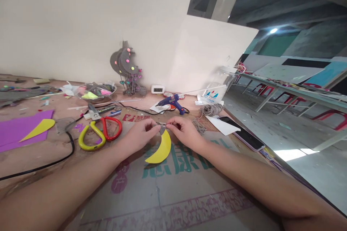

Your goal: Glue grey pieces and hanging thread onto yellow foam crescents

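A yellow crescent (162, 148) hangs at the middle, its grey upper tip between my two hands. My left hand (145, 131) is closed in a pinch at that tip, on its left side. From the right, my right hand (183, 130) pinches a thin dark cord or strip just above the crescent. The fingertips of both hands nearly meet. Beneath them lies a printed cardboard sheet (173, 202) with green characters.
Scissors with yellow and red handles (112, 129) lie left, near purple sheets (24, 130). Behind my hands are a blue glue gun (175, 103), grey yarn (211, 109) and a small clock (157, 89). A phone (244, 135) rests right. Grey moon ornaments (126, 61) stand against the wall.
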Demonstrator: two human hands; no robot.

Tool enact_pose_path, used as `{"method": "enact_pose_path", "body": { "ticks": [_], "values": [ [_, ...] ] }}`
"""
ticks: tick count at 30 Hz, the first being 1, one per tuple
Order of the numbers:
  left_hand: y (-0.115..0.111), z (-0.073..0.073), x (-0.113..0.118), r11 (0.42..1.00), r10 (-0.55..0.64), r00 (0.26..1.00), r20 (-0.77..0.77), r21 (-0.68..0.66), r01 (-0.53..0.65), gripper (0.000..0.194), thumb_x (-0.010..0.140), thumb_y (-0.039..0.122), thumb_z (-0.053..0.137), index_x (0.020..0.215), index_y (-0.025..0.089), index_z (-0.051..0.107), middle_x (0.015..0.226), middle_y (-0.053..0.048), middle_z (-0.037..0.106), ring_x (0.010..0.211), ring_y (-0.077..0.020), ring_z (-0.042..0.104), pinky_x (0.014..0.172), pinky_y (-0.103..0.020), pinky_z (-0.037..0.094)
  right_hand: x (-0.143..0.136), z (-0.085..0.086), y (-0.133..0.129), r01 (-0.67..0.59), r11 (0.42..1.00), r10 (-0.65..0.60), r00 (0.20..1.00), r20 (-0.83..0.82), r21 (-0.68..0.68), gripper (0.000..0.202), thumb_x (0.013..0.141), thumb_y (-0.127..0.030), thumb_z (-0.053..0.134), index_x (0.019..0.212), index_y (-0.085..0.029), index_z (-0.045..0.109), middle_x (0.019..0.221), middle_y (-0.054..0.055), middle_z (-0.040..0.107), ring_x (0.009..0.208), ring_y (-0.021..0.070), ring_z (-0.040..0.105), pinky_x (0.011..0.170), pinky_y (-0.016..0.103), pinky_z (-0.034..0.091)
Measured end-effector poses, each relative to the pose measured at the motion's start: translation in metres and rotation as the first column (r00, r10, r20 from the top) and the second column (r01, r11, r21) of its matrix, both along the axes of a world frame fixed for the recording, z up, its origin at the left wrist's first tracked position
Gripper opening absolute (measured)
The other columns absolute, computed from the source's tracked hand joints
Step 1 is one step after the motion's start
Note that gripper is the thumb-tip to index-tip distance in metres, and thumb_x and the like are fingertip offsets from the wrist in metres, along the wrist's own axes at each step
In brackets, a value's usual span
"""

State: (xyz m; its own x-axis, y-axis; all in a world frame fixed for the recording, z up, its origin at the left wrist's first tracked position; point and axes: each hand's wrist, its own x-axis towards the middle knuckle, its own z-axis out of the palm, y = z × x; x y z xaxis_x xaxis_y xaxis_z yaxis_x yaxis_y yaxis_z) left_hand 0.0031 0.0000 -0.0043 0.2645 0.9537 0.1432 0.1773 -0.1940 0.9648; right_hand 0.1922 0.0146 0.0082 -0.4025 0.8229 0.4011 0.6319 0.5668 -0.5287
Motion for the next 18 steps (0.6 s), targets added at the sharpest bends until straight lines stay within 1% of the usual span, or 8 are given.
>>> {"method": "enact_pose_path", "body": {
  "ticks": [1, 5, 10, 11, 13, 15, 16, 18],
  "values": [
    [0.0, -0.0003, -0.0001, 0.999, -0.035, 0.999, -0.009, 0.002, 0.035, 0.028, 0.078, 0.043, 0.051, 0.068, 0.017, 0.052, 0.055, 0.003, 0.055, 0.05, -0.0105, 0.048, 0.049, -0.022, 0.035, 0.0001, 0.0002, 0.0003, 0.002, 1.0, -0.002, 1.0, 0.005, -0.002, 0.017, 0.085, -0.03, 0.049, 0.082, -0.019, 0.061, 0.072, 0.001, 0.062, 0.063, 0.012, 0.052, 0.058, 0.023, 0.039],
    [0.0001, -0.0019, 0.0003, 0.996, -0.086, 0.996, 0.01, -0.013, 0.086, 0.029, 0.08, 0.045, 0.048, 0.07, 0.018, 0.05, 0.056, 0.002, 0.054, 0.05, -0.0109, 0.049, 0.048, -0.022, 0.036, 0.0003, 0.0014, 0.0007, 0.004, 1.0, -0.004, 1.0, 0.003, 0.005, 0.016, 0.085, -0.028, 0.049, 0.084, -0.019, 0.062, 0.077, 0.002, 0.064, 0.07, 0.0139, 0.056, 0.064, 0.025, 0.042],
    [0.0, -0.0017, 0.0023, 0.995, -0.097, 0.995, 0.035, -0.021, 0.098, 0.03, 0.079, 0.045, 0.049, 0.069, 0.017, 0.05, 0.056, 0.002, 0.055, 0.049, -0.0103, 0.048, 0.047, -0.021, 0.034, 0.0008, 0.0033, 0.0003, -0.036, 0.999, 0.037, 0.999, -0.018, 0.015, 0.015, 0.085, -0.024, 0.048, 0.082, -0.02, 0.063, 0.085, 0.003, 0.066, 0.081, 0.0156, 0.059, 0.073, 0.027, 0.045],
    [0.0001, -0.0015, 0.0025, 0.993, -0.109, 0.993, 0.042, -0.03, 0.11, 0.03, 0.078, 0.046, 0.05, 0.069, 0.017, 0.05, 0.055, 0.002, 0.055, 0.049, -0.0103, 0.048, 0.047, -0.021, 0.034, 0.001, 0.0038, 0.0002, -0.044, 0.999, 0.044, 0.999, -0.03, 0.018, 0.016, 0.085, -0.023, 0.047, 0.084, -0.02, 0.063, 0.087, 0.003, 0.066, 0.083, 0.0156, 0.059, 0.075, 0.027, 0.045],
    [0.0012, -0.0016, 0.0028, 0.991, -0.121, 0.991, 0.066, -0.048, 0.124, 0.03, 0.078, 0.046, 0.05, 0.068, 0.018, 0.049, 0.053, 0.003, 0.053, 0.048, -0.01, 0.046, 0.047, -0.021, 0.034, 0.0015, 0.0049, -0.0001, -0.048, 0.998, 0.052, 0.996, -0.073, 0.045, 0.02, 0.087, -0.019, 0.043, 0.094, -0.021, 0.062, 0.095, 0.004, 0.064, 0.09, 0.0157, 0.057, 0.08, 0.028, 0.044],
    [0.0038, -0.0032, 0.0027, 0.994, -0.081, 0.992, 0.095, -0.059, 0.087, 0.03, 0.078, 0.046, 0.05, 0.066, 0.018, 0.047, 0.051, 0.005, 0.049, 0.046, -0.0092, 0.044, 0.046, -0.021, 0.033, 0.002, 0.0063, -0.0011, -0.03, 0.995, 0.042, 0.991, -0.13, 0.093, 0.027, 0.087, -0.016, 0.039, 0.105, -0.021, 0.058, 0.107, 0.006, 0.059, 0.097, 0.0157, 0.055, 0.083, 0.028, 0.044],
    [0.0055, -0.0044, 0.0025, 0.997, -0.044, 0.993, 0.109, -0.06, 0.05, 0.031, 0.078, 0.046, 0.05, 0.065, 0.018, 0.046, 0.05, 0.005, 0.047, 0.045, -0.0087, 0.042, 0.045, -0.02, 0.031, 0.0022, 0.007, -0.0019, -0.011, 0.993, 0.028, 0.988, -0.154, 0.115, 0.027, 0.087, -0.016, 0.038, 0.108, -0.021, 0.056, 0.11, 0.006, 0.056, 0.096, 0.0157, 0.054, 0.082, 0.028, 0.044],
    [0.0094, -0.0072, 0.0019, 0.999, 0.024, 0.992, 0.125, -0.05, -0.018, 0.032, 0.079, 0.047, 0.049, 0.064, 0.018, 0.045, 0.05, 0.006, 0.042, 0.044, -0.008, 0.039, 0.044, -0.02, 0.029, 0.0023, 0.0083, -0.004, 0.03, 0.991, -0.006, 0.983, -0.184, 0.13, 0.024, 0.088, -0.019, 0.038, 0.107, -0.02, 0.053, 0.106, 0.007, 0.054, 0.086, 0.0147, 0.053, 0.076, 0.027, 0.045]
  ]
}}
